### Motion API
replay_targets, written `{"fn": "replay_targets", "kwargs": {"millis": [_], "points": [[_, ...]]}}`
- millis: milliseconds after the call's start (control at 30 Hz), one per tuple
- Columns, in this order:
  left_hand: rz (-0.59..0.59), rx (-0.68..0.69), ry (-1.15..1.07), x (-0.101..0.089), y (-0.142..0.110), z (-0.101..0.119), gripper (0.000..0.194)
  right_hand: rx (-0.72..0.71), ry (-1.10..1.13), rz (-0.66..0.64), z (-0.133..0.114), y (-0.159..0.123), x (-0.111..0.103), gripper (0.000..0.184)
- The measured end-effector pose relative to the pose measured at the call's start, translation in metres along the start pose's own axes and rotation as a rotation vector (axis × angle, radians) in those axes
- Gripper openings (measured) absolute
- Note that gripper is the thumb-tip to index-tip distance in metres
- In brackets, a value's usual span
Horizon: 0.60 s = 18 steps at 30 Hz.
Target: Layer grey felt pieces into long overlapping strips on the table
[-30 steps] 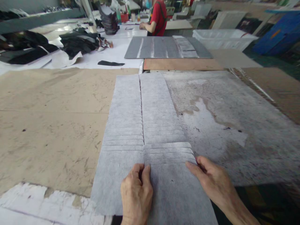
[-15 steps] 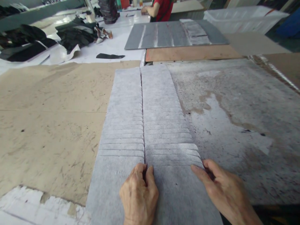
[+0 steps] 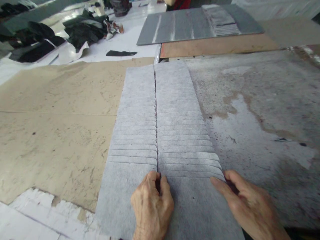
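Two rows of overlapping grey felt-like sheets run away from me, a left row [image 3: 135, 130] and a right row [image 3: 182, 133], with a narrow dark gap between them. My left hand [image 3: 152, 203] is closed at the near end of the gap, thumb and fingers pinching the left edge of the right row's front sheet [image 3: 195, 203]. Over at that sheet's right edge, my right hand [image 3: 245, 200] grips it with the thumb on top and the fingers curled beneath. The fingertips under the sheet are hidden.
Brown paper [image 3: 60, 133] covers the table on the left; a stained, worn surface [image 3: 262, 100] lies right. Farther back are a grey board [image 3: 180, 28] bearing a small stack of pieces [image 3: 222, 21], a brown board [image 3: 220, 45] and dark scraps [image 3: 85, 31]. Part of another person shows at the top.
The view has tilted down and shifted slightly, so the far bin and the other person are mostly cut off. Both hands keep the same hold on the sheet.
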<state>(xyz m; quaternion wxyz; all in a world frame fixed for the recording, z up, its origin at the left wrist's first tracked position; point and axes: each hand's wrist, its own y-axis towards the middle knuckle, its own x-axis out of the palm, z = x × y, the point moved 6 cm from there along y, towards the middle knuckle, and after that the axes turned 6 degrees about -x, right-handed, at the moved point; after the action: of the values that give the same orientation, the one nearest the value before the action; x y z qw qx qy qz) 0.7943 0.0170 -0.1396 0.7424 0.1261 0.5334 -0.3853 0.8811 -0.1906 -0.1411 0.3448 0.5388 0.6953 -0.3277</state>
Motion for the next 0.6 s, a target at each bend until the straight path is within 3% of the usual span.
{"fn": "replay_targets", "kwargs": {"millis": [600], "points": [[-0.041,0.001,0.030,0.007,0.002,-0.013,0.023,-0.056,-0.038,0.057,-0.003,-0.003,-0.001,0.038]]}}
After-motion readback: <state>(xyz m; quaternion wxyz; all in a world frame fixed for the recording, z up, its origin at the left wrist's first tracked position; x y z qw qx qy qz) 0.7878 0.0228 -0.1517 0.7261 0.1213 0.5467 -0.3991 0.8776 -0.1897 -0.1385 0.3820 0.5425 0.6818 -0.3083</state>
